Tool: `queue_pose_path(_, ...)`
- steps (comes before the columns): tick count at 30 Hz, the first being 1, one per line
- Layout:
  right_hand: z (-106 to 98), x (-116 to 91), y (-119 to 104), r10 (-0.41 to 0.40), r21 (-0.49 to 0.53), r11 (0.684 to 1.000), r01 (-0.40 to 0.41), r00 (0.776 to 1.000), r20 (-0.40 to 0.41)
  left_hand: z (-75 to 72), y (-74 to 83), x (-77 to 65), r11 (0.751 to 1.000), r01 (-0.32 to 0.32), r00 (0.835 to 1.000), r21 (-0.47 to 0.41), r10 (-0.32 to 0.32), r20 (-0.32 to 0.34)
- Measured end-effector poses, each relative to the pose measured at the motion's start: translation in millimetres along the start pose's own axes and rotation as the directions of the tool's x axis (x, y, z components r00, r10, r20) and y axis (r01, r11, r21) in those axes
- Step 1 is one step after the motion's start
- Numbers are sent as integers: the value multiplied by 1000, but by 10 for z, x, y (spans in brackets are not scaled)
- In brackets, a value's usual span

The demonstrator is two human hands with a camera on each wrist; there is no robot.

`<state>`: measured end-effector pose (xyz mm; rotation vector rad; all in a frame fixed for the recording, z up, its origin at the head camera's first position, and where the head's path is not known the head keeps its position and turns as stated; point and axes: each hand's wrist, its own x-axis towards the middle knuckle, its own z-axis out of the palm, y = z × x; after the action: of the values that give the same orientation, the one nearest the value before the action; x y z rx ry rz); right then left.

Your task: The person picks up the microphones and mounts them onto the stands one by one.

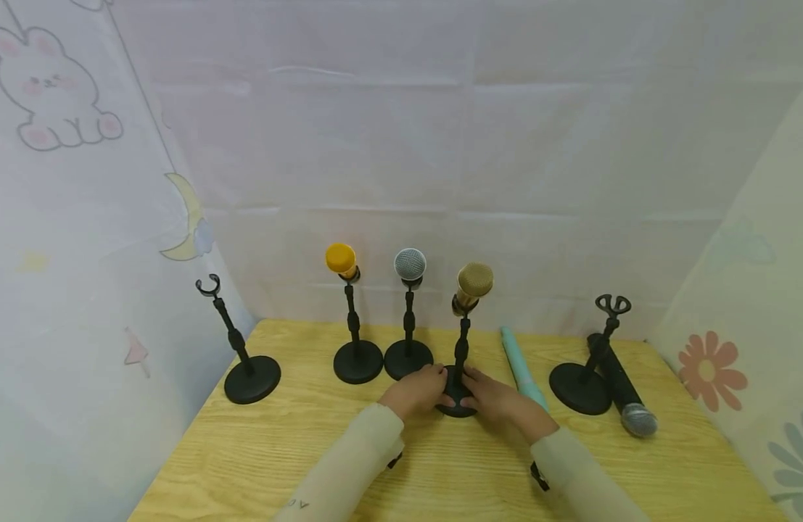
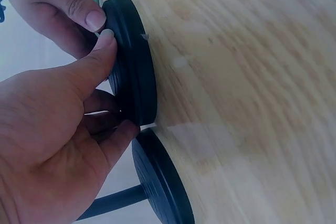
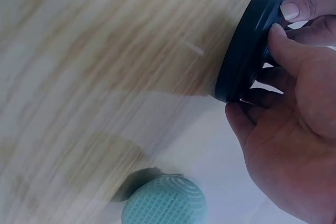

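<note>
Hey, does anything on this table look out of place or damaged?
I see no spill or damage. Slightly odd: the teal microphone and black microphone lie on the table, while the leftmost stand and rightmost stand hold none. The other three stands each carry one.

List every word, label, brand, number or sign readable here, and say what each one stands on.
No text can be read in any view.
Left sleeve: a small dark mark, too small to tell whether it is lettering.
Gold microphone and the black stand base in the hands: no legible text.
Backdrop: pictures only, such as a rabbit, a crescent moon and a red flower.
</note>
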<state>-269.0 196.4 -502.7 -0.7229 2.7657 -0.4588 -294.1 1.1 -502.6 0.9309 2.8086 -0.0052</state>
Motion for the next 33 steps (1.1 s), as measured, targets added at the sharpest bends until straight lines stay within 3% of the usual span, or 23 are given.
queue_pose_path(8,-28,53,114,18,27,999,-18,1000,-4,-77,40,178,1000,12,998,17,-13,55)
queue_pose_path(16,-132,121,200,44,70,997,-45,999,11,-162,78,321,998,51,996,-35,-48,77)
queue_pose_path(24,-177,244,283,30,56,998,-30,999,15,-142,9,494,997,70,993,-34,-66,102)
queue_pose_path(33,-222,355,337,46,55,997,-48,998,31,-153,-41,582,981,117,989,-156,-101,104)
